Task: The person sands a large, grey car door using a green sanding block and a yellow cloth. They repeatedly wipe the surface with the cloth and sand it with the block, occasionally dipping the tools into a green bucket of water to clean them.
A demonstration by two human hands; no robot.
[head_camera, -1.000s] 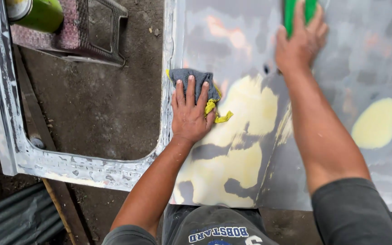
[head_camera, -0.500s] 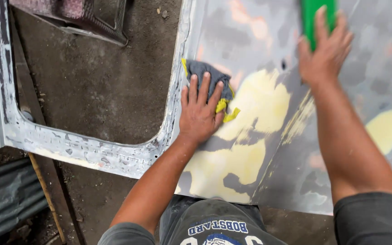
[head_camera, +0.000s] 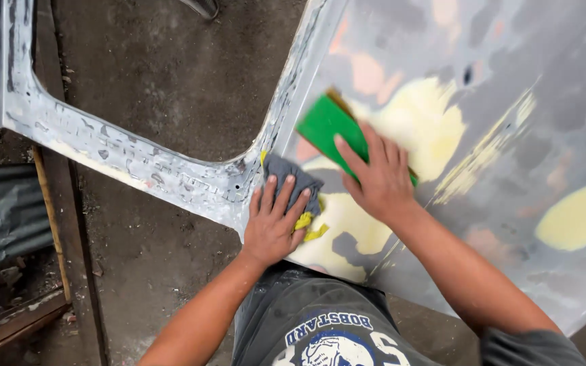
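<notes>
The floor (head_camera: 164,88) is bare dark ground, rough and gritty, with small bits of debris scattered over it. At the left edge lies grey corrugated sheet (head_camera: 1,217), with a thin wooden strip (head_camera: 50,217) running just beside it. A weathered plank (head_camera: 8,325) sits at the lower left corner. The light is soft, even daylight without hard shadows.
</notes>
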